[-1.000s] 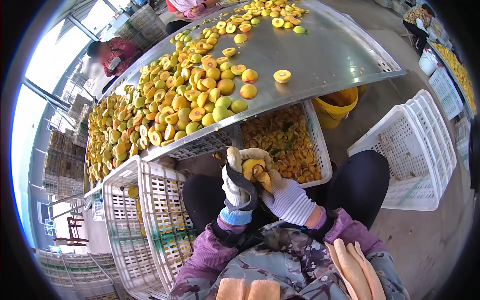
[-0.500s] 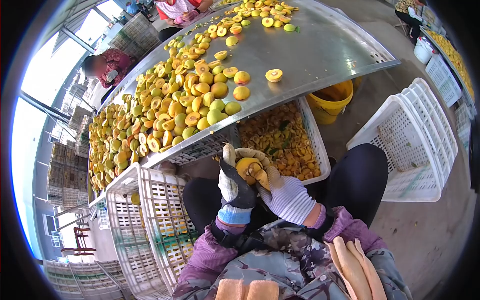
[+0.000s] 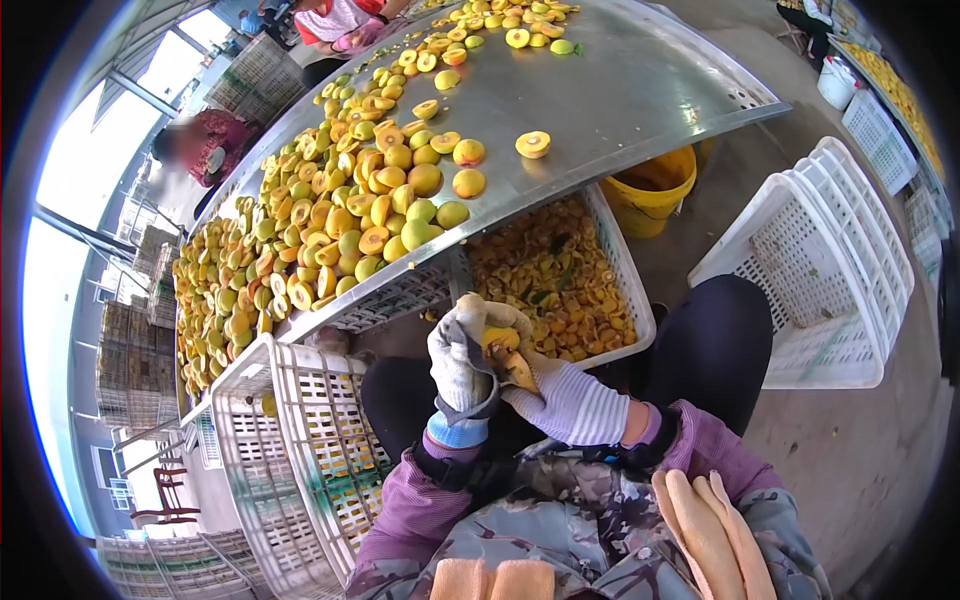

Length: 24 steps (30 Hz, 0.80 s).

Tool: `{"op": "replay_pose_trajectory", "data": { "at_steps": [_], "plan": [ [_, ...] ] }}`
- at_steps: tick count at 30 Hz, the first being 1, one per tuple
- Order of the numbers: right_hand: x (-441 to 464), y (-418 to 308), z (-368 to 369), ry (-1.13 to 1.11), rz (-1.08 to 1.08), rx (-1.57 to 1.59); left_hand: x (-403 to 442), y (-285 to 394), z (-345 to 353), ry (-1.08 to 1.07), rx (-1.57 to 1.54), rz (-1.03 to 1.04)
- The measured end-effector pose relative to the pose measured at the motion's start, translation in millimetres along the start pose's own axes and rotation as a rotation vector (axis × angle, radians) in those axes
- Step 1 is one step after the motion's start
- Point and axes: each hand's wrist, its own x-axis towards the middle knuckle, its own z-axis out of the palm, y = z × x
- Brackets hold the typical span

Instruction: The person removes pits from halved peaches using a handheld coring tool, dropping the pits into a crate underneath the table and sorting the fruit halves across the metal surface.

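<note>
My left hand (image 3: 460, 352), in a grey-white glove with dark patches, is closed around a yellow peach half (image 3: 499, 339). My right hand (image 3: 572, 402), in a striped knit glove, grips a short tan-handled tool (image 3: 519, 371) against the fruit. Fingers hide the tool's working end. Both hands are together above my lap, in front of a white crate (image 3: 640, 300) full of peach scraps and a few green leaves. Many halved peaches (image 3: 340, 225) are heaped on the metal table (image 3: 600, 90) beyond, and one half (image 3: 533, 145) lies apart from the pile.
White plastic crates stand at my left (image 3: 300, 450) and stacked at my right (image 3: 825, 270). A yellow bucket (image 3: 650, 200) sits under the table edge. Two people work across the table, one in a red top (image 3: 345, 25). More crates and a white bucket (image 3: 838, 85) are at the far right.
My left hand has turned, showing more of the back of its glove and covering more of the peach half. The tool is tilted differently against the fruit. The view has shifted slightly.
</note>
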Motion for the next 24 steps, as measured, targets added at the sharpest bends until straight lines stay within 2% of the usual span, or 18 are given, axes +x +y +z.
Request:
{"op": "replay_pose_trajectory", "data": {
  "at_steps": [2, 3, 4, 5, 6, 8, 9, 10, 12, 14, 16, 17, 18, 20, 22, 24],
  "plan": [
    [2, -13, -5, -0.124, 0.249, -0.205, 0, 0, 4, -0.038, -0.023, 0.061],
    [1, -5, -1, -0.119, 0.254, -0.205, 1, 1, 6, 0.017, 0.102, 0.001],
    [0, 8, 7, -0.042, 0.161, -0.024, 2, 3, 7, 0.074, 0.227, -0.056],
    [-1, 18, 12, 0.034, 0.065, 0.157, 5, 9, 6, 0.033, 0.266, -0.129],
    [0, 16, 11, 0.037, 0.067, 0.159, 8, 9, 2, 0.03, 0.267, -0.132],
    [0, 6, 9, -0.013, 0.033, 0.344, 13, 9, -6, -0.119, 0.126, -0.281],
    [1, -3, 2, -0.095, 0.148, 0.473, 16, 10, -8, -0.217, 0.111, -0.288],
    [0, -1, 1, -0.094, 0.148, 0.475, 17, 5, -8, -0.218, 0.113, -0.29],
    [-2, 2, -1, -0.319, 0.453, 0.874, 19, -10, -6, -0.364, -0.385, -0.2],
    [1, 0, -3, -0.265, 0.459, 0.879, 23, -17, 3, -0.372, -0.568, -0.176],
    [5, 0, -6, -0.206, 0.468, 0.883, 24, -21, 7, -0.252, -0.456, -0.242],
    [8, 0, -9, -0.191, 0.488, 0.736, 29, -35, 3, -0.236, -0.456, -0.228],
    [9, 1, -12, -0.173, 0.508, 0.589, 37, -24, -2, -0.233, -0.027, -0.409],
    [8, 5, -18, -0.195, 0.556, 0.671, 39, -25, -5, -0.317, 0.078, -0.344],
    [5, 13, -18, -0.327, 0.59, 1.191, 34, -20, 2, -0.23, -0.24, -0.449],
    [7, 15, -15, -0.299, 0.577, 1.201, 39, -20, 7, -0.179, -0.577, -0.491]
  ]
}}
